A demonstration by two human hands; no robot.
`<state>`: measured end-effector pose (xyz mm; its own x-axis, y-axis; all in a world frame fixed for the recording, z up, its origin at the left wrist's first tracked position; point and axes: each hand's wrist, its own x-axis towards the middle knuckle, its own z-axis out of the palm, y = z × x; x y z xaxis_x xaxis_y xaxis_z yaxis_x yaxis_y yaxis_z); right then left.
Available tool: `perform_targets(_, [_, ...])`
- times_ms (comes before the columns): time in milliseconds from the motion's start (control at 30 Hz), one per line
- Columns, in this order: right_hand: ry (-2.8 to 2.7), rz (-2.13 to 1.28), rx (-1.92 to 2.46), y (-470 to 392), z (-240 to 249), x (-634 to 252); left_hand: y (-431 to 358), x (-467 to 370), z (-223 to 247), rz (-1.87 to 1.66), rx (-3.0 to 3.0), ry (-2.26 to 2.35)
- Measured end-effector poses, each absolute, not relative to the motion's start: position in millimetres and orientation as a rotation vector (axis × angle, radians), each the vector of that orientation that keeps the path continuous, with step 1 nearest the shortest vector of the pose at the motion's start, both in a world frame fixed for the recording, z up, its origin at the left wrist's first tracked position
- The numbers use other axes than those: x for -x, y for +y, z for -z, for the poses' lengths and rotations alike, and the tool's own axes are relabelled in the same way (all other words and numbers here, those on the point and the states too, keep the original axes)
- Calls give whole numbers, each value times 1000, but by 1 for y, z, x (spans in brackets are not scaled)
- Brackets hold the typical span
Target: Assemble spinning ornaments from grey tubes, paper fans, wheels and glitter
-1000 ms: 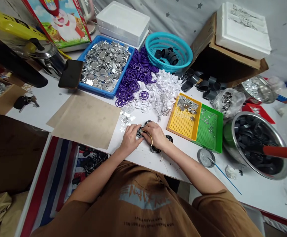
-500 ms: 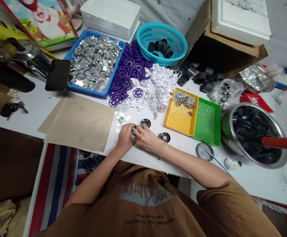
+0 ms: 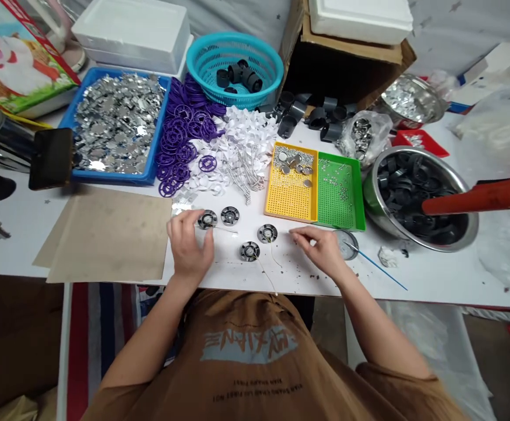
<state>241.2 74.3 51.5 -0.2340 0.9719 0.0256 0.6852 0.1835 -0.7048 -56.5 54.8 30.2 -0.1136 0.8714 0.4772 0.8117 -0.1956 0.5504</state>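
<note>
Several black round wheel-like parts with silvery centres lie on the white table. My left hand [image 3: 188, 248] is by the leftmost black round part [image 3: 207, 219], thumb and fingers apart around its near side; I cannot tell if they touch it. A second round part [image 3: 230, 216] lies just right of that one. Nearer the middle are two more, a right-hand part [image 3: 267, 233] and a front part [image 3: 250, 251], each with a thin pale wire trailing. My right hand [image 3: 318, 248] is pinched closed left of a grey round dish [image 3: 346, 244]; anything between its fingertips is too small to name.
A thin blue stick [image 3: 381, 271] leans on the dish. Behind are a yellow tray [image 3: 290, 202], a green tray [image 3: 340, 213], purple rings [image 3: 178, 149] and white pieces [image 3: 246, 137]. A steel pot [image 3: 416, 234] stands right; brown cardboard [image 3: 110, 240] lies left.
My hands were together over a round part and have moved apart, the left to the left, the right toward the dish. The view has shifted, and the leftmost part is now uncovered.
</note>
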Motion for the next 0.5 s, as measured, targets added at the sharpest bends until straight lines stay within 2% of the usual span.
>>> perform_targets(67, [-1861, -1105, 1656, 56, -44, -243, 47, 33, -38, -1110, -2071, 1687])
perform_targets(167, [-1703, -1551, 1632, 40, -32, -229, 42, 2, -35, -697, -2098, 1389])
perform_targets(267, [-1600, -1787, 1550, 35, -19, -217, 42, -11, -23, -496, -2099, 1315])
perform_targets(367, [-1660, -1709, 1557, 37, -9, -221, 41, -6, -12, -493, -2093, 1342])
perform_targets(433, [-1778, -1455, 1652, 41, -7, -231, 38, 0, -7, -524, -2094, 1383])
perform_targets(500, [-1887, -1058, 1746, 43, -11, -242, 34, 5, -3, -556, -2106, 1399])
